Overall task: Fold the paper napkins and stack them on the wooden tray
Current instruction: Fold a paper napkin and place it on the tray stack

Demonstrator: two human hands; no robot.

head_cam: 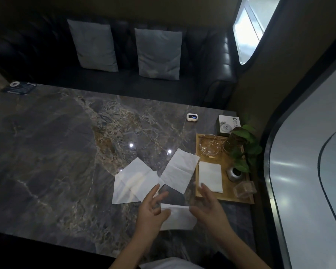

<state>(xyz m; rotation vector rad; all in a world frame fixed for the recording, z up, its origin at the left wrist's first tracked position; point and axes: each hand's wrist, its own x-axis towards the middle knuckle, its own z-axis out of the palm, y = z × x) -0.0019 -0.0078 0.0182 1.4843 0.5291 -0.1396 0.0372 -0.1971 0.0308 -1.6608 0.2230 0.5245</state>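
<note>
left fingers: spread and lifted on the left hand, tips pointing up the table; the thumb side looks to touch the near napkin's left edge, though blur keeps me from being sure.
right fingers: spread loose on the right hand, palm turned inward, thumb at the napkin's right edge; no clear pinch.
near napkin: lies flat between both hands, looks already folded, long axis running left to right across the person.
which hand is nearer: about equal to this napkin, but the right hand sits just beside the tray.
tray: up and to the right of the napkin, its near-left corner close to the right fingertips.
stack: folded napkin lying flat in the tray's left part.
next move, i'd guess: the right hand carries the near napkin up-right onto the stack.
loose napkins: one just left of the tray, more overlapped beyond the left hand, all unfolded.
table: dark marble.
</note>
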